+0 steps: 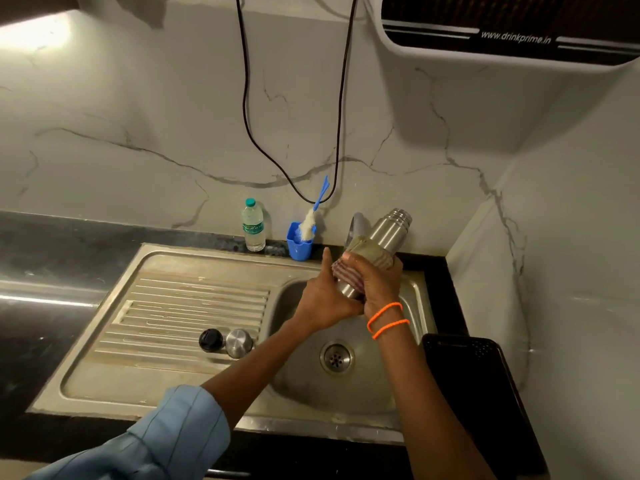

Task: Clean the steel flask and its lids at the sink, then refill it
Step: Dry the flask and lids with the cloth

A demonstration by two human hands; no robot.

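Observation:
The steel flask is held tilted over the sink basin, its open neck pointing up and right near the tap. My left hand grips the flask's lower end. My right hand grips a scrub pad wrapped round the flask's middle. Two lids stand on the ribbed drainboard: a black inner lid and a steel cap beside it.
A blue cup with a blue-handled bottle brush and a small plastic water bottle stand behind the sink. A black tray lies right of the basin. A water purifier hangs upper right, with black cables down the wall.

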